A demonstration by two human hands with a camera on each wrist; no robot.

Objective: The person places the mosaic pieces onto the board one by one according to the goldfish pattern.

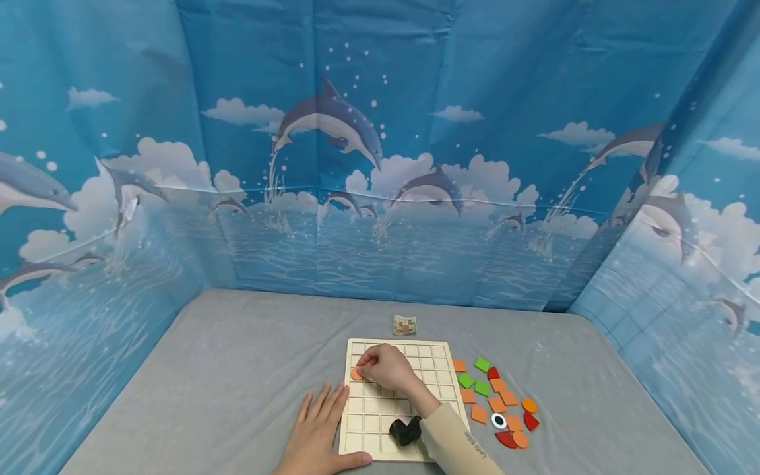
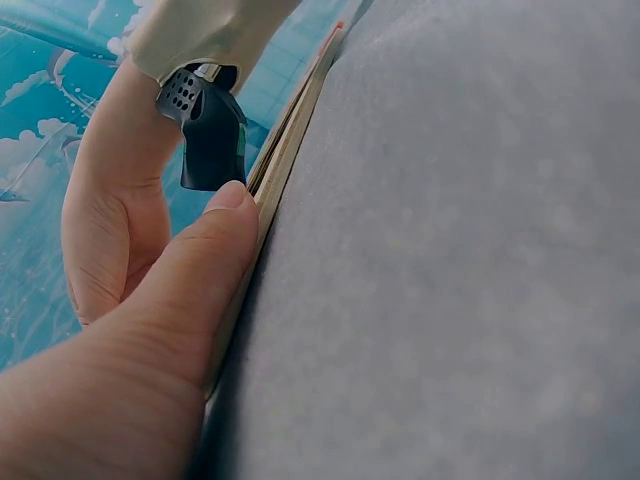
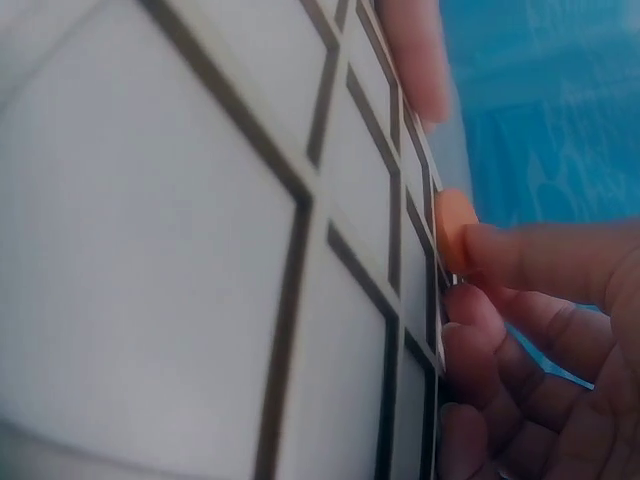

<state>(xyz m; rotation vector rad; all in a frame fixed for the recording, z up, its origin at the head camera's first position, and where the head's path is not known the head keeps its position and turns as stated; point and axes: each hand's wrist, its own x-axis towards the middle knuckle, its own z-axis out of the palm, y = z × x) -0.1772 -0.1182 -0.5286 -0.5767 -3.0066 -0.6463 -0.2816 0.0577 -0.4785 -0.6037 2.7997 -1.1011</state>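
A wooden board [image 1: 371, 423] with a raised grid of square cells lies on the grey tabletop. My right hand [image 1: 388, 368] reaches over it and pinches an orange round piece [image 1: 356, 374] at a cell by the left edge. In the right wrist view, thumb and fingers hold that orange round piece [image 3: 456, 230] tilted against the grid. My left hand [image 1: 316, 429] lies with fingers spread along the board's left side. Its thumb [image 2: 232, 205] touches the board's near edge, as the left wrist view shows.
Right of the board lie loose flat pieces: orange squares [image 1: 479, 414], green squares [image 1: 482, 387], red wedges [image 1: 506, 439], orange rounds [image 1: 530, 406] and a white-and-black ring [image 1: 499, 421]. A small patterned card [image 1: 405, 324] lies behind the board. A dolphin-print curtain [image 1: 380, 251] surrounds the table.
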